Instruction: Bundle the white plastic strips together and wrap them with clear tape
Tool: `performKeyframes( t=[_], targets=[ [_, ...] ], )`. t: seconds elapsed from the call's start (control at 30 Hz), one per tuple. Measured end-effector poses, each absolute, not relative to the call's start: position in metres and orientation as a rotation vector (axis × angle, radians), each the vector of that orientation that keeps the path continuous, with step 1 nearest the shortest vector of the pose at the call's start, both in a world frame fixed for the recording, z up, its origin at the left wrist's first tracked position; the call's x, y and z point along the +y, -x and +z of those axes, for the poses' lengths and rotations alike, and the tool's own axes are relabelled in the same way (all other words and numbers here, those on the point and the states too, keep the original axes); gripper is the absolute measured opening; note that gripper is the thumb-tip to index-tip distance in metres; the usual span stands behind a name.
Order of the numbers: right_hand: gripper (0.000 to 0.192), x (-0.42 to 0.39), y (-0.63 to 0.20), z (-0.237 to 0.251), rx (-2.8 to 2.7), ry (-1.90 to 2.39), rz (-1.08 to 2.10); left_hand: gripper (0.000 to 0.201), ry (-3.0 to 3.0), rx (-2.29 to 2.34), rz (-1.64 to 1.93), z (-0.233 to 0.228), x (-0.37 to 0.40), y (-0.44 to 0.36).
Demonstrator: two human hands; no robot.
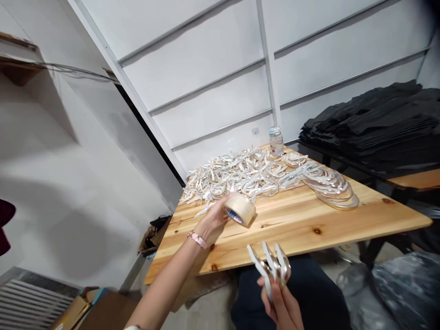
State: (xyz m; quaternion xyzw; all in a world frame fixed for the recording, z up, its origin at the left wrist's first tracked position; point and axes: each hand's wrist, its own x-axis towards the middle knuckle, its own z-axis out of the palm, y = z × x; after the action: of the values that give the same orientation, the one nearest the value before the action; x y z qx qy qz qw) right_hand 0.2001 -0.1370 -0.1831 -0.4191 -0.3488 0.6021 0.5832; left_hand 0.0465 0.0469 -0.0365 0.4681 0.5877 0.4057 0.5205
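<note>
Left hand (pixel 215 219) wrapped around tape roll (pixel 239 209) on the wooden surface (pixel 295 224); light, stiff, best taken by the rim. Right hand (pixel 280 302) pinching a bundle of curved white pieces (pixel 271 266), probably thin and springy, above the lap.

1 tape roll (pixel 240 209), 1 bottle (pixel 276 140)

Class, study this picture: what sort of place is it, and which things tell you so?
Probably a small craft or packing workshop: a bare wooden table heaped with white curved pieces, stacked black sheets, and plain panelled walls.
</note>
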Motion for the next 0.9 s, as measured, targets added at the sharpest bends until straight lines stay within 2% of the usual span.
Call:
performKeyframes(
  t=[0.13, 0.23, 0.3, 0.5, 0.6, 0.7, 0.8, 0.9],
  targets=[
    [0.061, -0.125, -0.211, -0.173, -0.612, 0.976, 1.598, 0.051, -1.256, 1.318, 0.893, -0.025, 0.029, -0.075],
    [0.060, -0.123, -0.218, -0.164, -0.565, 1.025, 1.616, 0.072, -1.758, 1.343, 0.692, -0.014, 0.011, -0.091],
    [0.059, -0.123, -0.220, -0.161, -0.577, 1.033, 1.608, 0.079, -1.960, 1.378, 0.587, -0.010, 0.005, -0.095],
    [0.056, -0.121, -0.221, -0.161, -0.592, 1.021, 1.587, 0.076, -2.014, 1.416, 0.495, 0.002, 0.012, -0.098],
    [0.059, -0.121, -0.220, -0.159, -0.581, 1.017, 1.584, 0.077, -2.173, 1.490, 0.668, 0.013, 0.007, -0.106],
    [0.058, -0.120, -0.218, -0.155, -0.590, 1.023, 1.590, 0.083, -2.673, 1.383, 0.913, 0.006, -0.019, -0.122],
    [0.055, -0.119, -0.216, -0.154, -0.570, 1.031, 1.597, 0.067, -3.070, 1.080, 0.665, -0.024, -0.048, -0.141],
    [0.058, -0.119, -0.214, -0.156, -0.530, 1.052, 1.574, 0.055, -3.066, 1.051, 0.606, -0.047, -0.046, -0.148]
  ],
)
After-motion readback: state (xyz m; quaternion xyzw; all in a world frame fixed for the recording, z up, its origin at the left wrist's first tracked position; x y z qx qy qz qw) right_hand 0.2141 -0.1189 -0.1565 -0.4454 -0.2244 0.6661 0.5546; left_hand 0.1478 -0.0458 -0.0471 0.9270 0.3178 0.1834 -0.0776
